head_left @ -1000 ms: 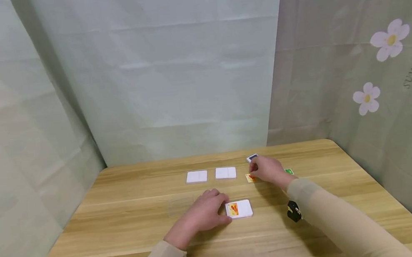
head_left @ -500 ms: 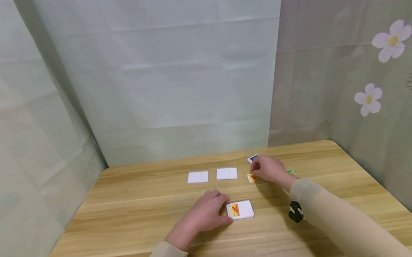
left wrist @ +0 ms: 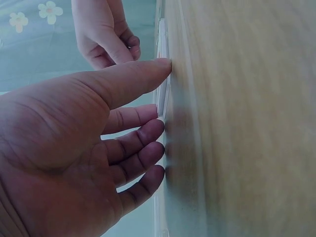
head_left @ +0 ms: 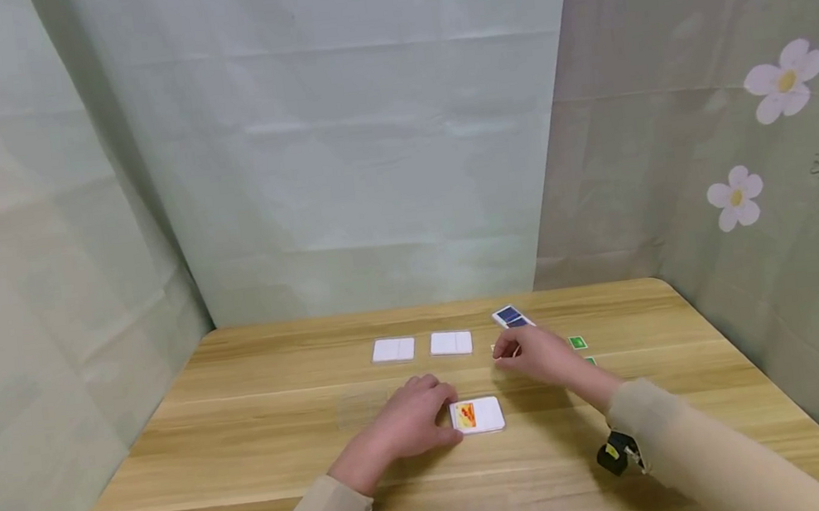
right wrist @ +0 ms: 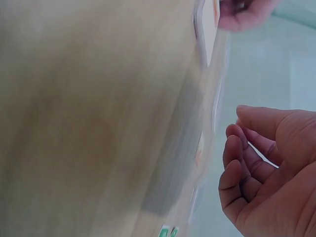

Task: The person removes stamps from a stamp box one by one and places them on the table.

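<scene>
My left hand (head_left: 413,417) holds the left end of a white card (head_left: 488,415) between thumb and fingers. A small orange-and-yellow picture square (head_left: 465,415) lies on that card's left half. In the left wrist view the thumb (left wrist: 160,64) presses the card's thin edge (left wrist: 163,94). My right hand (head_left: 532,355) hovers farther back, thumb and fingertips close together; whether something thin is between them cannot be told. In the right wrist view a small orange-marked piece (right wrist: 199,150) lies on the table past these fingertips. The right hand mostly covers it in the head view.
Two blank white cards (head_left: 393,350) lie at the back centre. A dark blue picture card (head_left: 511,316) is behind the right hand, with small green pieces (head_left: 578,343) to its right. A faint transparent sheet (head_left: 358,409) lies left of the left hand on the wooden table (head_left: 251,464).
My right hand has shifted slightly toward me, uncovering more of the blue card and the green pieces. The left hand keeps its hold on the white card.
</scene>
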Tool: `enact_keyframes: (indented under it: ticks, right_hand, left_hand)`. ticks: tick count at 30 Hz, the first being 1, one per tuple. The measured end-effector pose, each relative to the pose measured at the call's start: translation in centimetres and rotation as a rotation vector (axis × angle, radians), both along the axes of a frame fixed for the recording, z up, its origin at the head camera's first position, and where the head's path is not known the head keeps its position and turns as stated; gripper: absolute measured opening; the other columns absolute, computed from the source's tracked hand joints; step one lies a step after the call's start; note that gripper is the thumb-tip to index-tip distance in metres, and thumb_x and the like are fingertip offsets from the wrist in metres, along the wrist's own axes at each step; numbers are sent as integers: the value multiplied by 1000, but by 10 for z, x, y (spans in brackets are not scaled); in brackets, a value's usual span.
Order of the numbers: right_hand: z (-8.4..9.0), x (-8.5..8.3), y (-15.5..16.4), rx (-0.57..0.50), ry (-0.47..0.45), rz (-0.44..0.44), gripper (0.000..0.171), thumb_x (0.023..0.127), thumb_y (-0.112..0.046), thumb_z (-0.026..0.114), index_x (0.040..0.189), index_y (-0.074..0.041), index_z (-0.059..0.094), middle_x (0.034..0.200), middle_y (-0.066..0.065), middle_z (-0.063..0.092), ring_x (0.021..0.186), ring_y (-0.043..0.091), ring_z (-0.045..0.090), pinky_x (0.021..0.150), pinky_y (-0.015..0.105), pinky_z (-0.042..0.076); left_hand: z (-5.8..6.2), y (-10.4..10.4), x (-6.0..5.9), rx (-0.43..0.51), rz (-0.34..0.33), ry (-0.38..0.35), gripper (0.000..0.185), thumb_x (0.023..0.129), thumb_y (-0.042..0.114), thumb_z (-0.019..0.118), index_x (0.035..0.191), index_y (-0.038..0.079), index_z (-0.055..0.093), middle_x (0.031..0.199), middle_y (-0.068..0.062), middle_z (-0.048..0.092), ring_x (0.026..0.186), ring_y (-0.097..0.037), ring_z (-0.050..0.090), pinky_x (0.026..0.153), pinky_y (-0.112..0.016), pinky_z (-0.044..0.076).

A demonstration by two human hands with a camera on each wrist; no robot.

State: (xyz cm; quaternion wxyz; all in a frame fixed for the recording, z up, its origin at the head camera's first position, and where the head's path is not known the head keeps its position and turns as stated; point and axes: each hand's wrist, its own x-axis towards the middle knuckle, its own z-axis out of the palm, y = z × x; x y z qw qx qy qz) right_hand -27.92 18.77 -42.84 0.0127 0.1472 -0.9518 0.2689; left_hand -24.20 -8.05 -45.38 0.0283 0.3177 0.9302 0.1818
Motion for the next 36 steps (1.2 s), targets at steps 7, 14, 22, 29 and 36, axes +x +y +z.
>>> enact_keyframes:
  ticks: [7,14,22,29,36]
  right_hand:
    - [-1,18,-12,-63,-72,64,7,100,-16,84,102,-12,78,92,-7,70,84,12,62,76,33,54]
    - [-6,30,-21,-64,-119,113,13,97,-14,87,106,-11,79,91,-6,69,83,12,60,76,31,53]
    - [-15,34,-29,-53,-121,110,21,95,-18,90,113,-11,80,96,-7,70,89,12,62,85,36,55]
    - [-19,34,-35,-44,-120,115,22,94,-15,90,114,-11,81,100,-4,71,93,16,62,91,42,56]
    - [-20,32,-36,-40,-105,144,19,91,-17,93,105,-12,80,97,-6,71,91,14,61,88,40,54]
  left_hand:
    - [-1,0,-1,-1,-1,-5,47,88,35,94,125,14,75,118,1,67,105,-18,57,100,-41,53]
    - [-2,0,-1,-4,-3,-5,47,88,36,94,125,14,76,118,1,67,104,-17,57,99,-41,53]
    - [1,0,1,5,-19,-1,44,88,33,95,122,13,76,116,1,67,102,-17,56,95,-40,53]
    - [1,-1,1,8,-27,13,45,88,33,95,122,12,76,116,0,68,104,-18,58,97,-41,53]
    - [2,-1,1,10,-28,20,44,88,32,95,122,11,76,115,0,68,104,-19,57,96,-41,53]
